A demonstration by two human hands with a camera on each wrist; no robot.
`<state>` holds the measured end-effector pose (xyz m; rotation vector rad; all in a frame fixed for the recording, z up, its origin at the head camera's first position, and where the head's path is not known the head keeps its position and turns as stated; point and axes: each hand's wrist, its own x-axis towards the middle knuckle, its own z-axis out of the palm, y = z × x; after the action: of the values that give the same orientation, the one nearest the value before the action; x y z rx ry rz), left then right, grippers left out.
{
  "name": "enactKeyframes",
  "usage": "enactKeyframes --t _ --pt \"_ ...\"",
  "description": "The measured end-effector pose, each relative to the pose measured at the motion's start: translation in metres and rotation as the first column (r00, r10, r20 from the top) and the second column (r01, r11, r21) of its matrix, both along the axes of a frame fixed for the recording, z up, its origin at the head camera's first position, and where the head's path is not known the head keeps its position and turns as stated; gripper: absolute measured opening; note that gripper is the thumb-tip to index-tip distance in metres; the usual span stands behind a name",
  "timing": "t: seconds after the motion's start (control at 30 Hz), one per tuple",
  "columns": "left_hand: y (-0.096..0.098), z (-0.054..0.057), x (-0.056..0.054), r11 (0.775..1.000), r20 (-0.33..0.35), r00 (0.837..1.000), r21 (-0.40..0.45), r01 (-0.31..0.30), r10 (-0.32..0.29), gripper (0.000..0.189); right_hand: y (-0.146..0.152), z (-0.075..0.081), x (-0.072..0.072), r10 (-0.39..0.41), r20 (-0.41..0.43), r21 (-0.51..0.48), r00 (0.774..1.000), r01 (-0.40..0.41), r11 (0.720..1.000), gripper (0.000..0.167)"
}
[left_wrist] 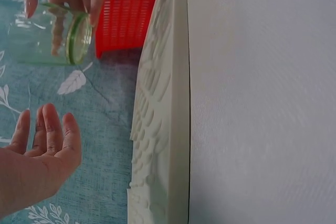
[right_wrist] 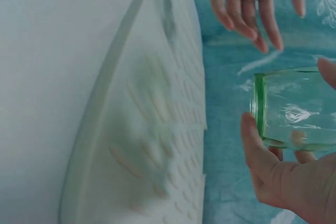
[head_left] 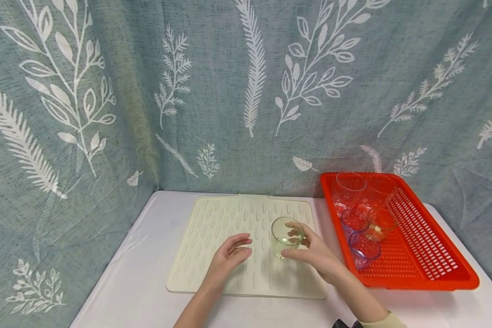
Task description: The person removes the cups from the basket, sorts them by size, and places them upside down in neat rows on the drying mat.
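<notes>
A clear green-tinted drinking glass [head_left: 279,243] is held upright in my right hand [head_left: 315,255], thumb on the near side and fingers round the far side. It hangs over the right part of a cream drying mat [head_left: 213,273]; the right wrist view shows a gap between the thick green base of the glass [right_wrist: 294,108] and the mat. My left hand [head_left: 230,255] hovers over the mat's middle, left of the glass, fingers loosely bent and holding nothing. In the left wrist view this left hand [left_wrist: 42,161] is apart from the glass, palm turned toward it.
A red plastic basket [head_left: 434,218] stands right of the mat. Inside are two tall clear glasses [head_left: 348,193], an amber glass [head_left: 383,225] and two blue-rimmed glasses [head_left: 365,253]. A patterned teal curtain [head_left: 213,91] hangs behind and beside the white table [head_left: 147,273].
</notes>
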<state>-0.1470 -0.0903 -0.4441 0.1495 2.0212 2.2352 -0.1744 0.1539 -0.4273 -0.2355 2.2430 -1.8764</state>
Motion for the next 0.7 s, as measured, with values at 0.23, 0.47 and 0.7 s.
enactKeyframes --t 0.23,0.47,0.7 --pt "0.006 0.000 -0.001 1.000 -0.003 1.000 -0.003 0.014 -0.014 0.046 -0.011 -0.008 0.000 0.005 0.017 0.051 1.000 -0.006 0.999 0.068" --pt "0.009 0.000 -0.001 0.998 -0.017 1.000 -0.059 0.020 -0.021 0.053 -0.018 -0.014 0.004 0.039 -0.011 0.112 0.999 -0.038 0.993 0.070" --pt "0.011 0.000 -0.001 0.993 -0.056 0.997 -0.111 0.041 -0.047 0.060 -0.023 -0.018 0.007 0.047 -0.040 0.208 0.998 -0.037 0.977 0.070"
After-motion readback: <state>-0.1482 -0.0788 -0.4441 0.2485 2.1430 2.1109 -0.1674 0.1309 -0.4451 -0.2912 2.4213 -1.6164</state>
